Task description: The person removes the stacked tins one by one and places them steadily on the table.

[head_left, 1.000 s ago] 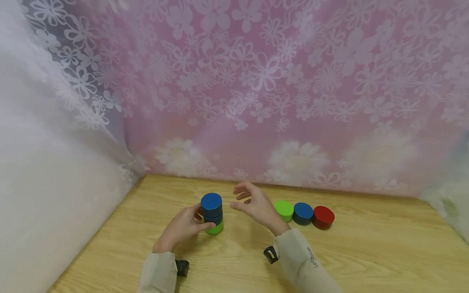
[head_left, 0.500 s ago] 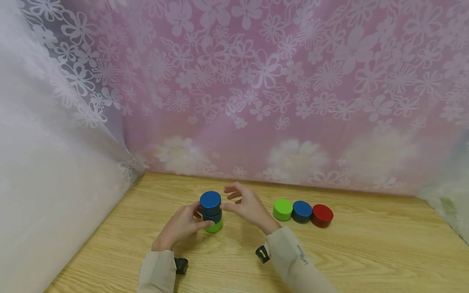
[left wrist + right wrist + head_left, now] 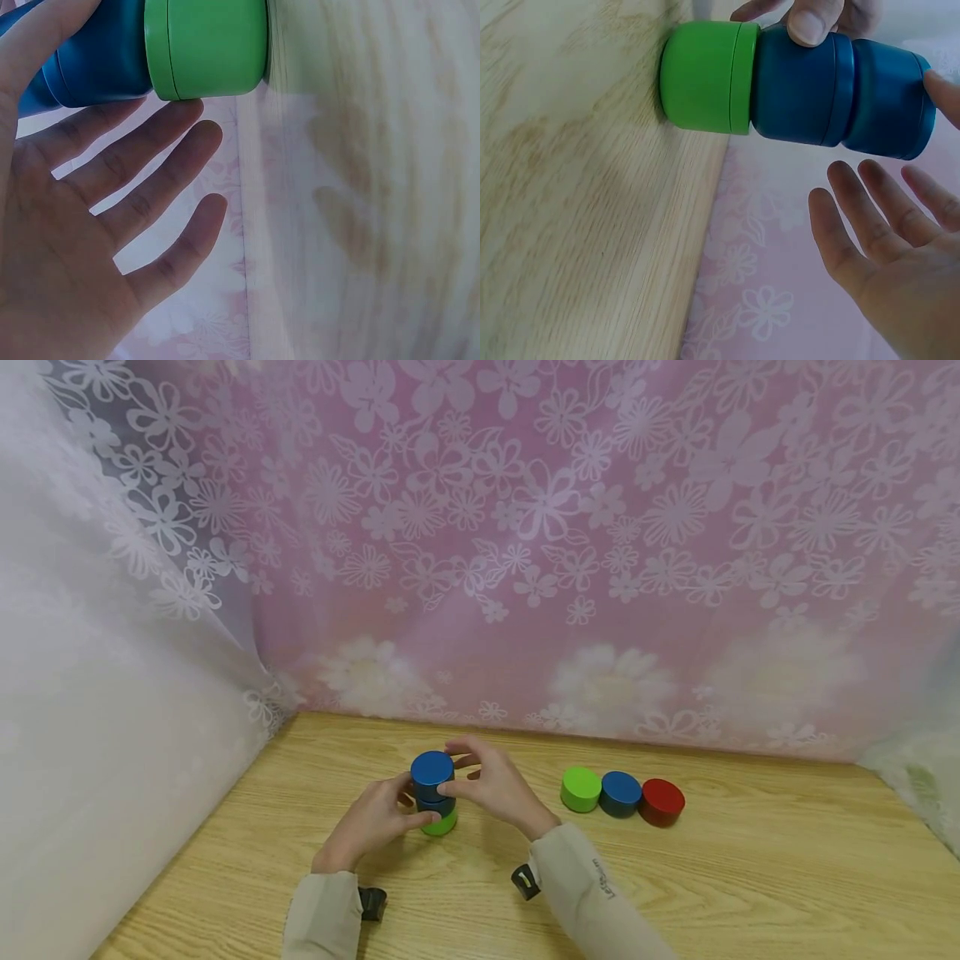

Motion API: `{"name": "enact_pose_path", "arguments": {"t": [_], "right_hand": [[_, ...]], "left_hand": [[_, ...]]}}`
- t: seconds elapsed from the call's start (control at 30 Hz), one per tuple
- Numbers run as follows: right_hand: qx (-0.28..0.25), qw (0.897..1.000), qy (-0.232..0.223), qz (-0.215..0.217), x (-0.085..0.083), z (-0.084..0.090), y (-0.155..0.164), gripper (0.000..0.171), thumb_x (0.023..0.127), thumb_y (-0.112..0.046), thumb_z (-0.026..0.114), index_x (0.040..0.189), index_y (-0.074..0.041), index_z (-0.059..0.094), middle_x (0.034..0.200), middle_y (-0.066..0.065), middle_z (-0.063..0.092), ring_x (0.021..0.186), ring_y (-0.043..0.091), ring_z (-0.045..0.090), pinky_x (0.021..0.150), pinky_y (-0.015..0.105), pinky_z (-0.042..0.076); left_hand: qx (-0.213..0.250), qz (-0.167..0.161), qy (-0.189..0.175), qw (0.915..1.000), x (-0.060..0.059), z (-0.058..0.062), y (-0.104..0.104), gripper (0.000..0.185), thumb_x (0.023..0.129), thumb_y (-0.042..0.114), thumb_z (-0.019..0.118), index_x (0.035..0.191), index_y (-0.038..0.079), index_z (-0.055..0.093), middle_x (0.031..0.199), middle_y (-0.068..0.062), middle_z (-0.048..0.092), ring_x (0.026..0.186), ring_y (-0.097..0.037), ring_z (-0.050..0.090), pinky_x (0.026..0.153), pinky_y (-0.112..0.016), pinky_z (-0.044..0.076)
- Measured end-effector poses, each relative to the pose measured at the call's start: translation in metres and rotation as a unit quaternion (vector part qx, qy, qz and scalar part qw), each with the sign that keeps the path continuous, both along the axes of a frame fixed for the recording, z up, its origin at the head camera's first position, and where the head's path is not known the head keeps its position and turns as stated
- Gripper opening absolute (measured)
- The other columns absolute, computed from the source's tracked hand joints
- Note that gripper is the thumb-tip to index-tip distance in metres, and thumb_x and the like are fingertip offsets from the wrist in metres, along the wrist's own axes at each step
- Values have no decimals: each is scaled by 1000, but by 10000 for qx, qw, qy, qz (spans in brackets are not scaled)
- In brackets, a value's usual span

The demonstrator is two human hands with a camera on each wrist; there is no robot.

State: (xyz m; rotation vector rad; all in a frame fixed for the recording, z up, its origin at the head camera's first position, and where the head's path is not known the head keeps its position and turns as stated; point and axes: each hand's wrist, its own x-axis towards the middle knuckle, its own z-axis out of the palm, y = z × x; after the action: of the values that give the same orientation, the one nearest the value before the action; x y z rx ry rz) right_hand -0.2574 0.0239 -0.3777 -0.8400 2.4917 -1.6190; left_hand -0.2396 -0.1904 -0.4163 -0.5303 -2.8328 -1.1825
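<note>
Three small round lidded tins stand stacked on the wooden table. A green tin [image 3: 441, 825] is lowest, a blue tin [image 3: 436, 808] sits on it, and another blue tin [image 3: 432, 768] is on top. My left hand [image 3: 369, 827] holds the stack from the left, its thumb on the middle blue tin and its fingers behind. From the right, my right hand [image 3: 498, 785] touches the top tin with its thumb. In the right wrist view, the other fingers [image 3: 870, 217] of that hand are spread and slightly apart from the top tin.
To the right, another green tin [image 3: 581, 789], a blue tin [image 3: 621, 794] and a red tin [image 3: 662, 802] stand side by side on the table [image 3: 787, 860]. A pink flowered curtain [image 3: 600, 552] hangs behind, and a whitish cloth [image 3: 112, 693] hangs at the left.
My right hand has moved left, from a gap beside the stack until its thumb touches the top blue tin. My left hand and the stack have stayed put.
</note>
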Motion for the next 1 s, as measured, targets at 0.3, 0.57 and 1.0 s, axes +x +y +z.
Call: {"name": "enact_pose_path", "arguments": {"t": [0.3, 0.57, 1.0], "right_hand": [[109, 9999, -32, 87, 0, 3, -6, 56, 92, -12, 78, 142, -3, 55, 140, 16, 57, 121, 34, 59, 98, 50, 50], [219, 9996, 70, 142, -2, 0, -9, 59, 91, -11, 79, 143, -1, 54, 139, 18, 57, 118, 36, 59, 91, 47, 55], [318, 9994, 163, -42, 2, 3, -7, 55, 91, -12, 79, 141, -4, 57, 130, 17, 62, 113, 35, 62, 93, 49, 53]], "left_hand": [[9, -76, 19, 10000, 1, 1, -1, 50, 89, 27, 82, 128, 1, 65, 107, -5, 71, 92, -23, 67, 81, -43, 57], [61, -133, -16, 9999, 0, 0, -2, 46, 89, 26, 81, 126, 3, 67, 107, -4, 71, 94, -24, 68, 82, -44, 57], [43, -51, -59, 10000, 1, 1, 0, 47, 89, 26, 82, 126, 2, 66, 107, -6, 71, 93, -24, 68, 82, -45, 57]]}}
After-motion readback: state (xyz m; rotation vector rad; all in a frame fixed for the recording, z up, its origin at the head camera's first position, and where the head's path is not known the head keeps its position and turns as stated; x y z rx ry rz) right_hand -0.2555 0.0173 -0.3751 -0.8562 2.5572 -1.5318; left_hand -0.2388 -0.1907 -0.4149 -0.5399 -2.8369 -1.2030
